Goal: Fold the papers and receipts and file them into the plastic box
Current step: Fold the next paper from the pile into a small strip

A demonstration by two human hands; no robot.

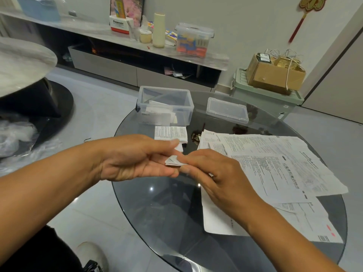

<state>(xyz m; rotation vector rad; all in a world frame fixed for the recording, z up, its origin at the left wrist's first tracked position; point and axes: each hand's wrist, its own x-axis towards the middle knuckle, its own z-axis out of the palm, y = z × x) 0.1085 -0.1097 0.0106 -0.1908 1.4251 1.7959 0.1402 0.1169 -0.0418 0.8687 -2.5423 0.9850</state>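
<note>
Above the round dark glass table (169,209), my left hand (137,157) and my right hand (212,171) pinch a small folded wad of paper (172,161) between their fingertips. A clear plastic box (186,99) stands open at the table's far side, with several folded papers inside. In front of the box lies a folded printed leaflet (170,133). Unfolded printed sheets and receipts (275,169) spread over the right half of the table, partly under my right forearm.
The box's clear lid (226,109) lies to the right of the box. A low TV cabinet (117,63) with clutter runs along the far wall. A cardboard box on a green bin (275,75) stands behind the table. A marble table (21,63) is on the left.
</note>
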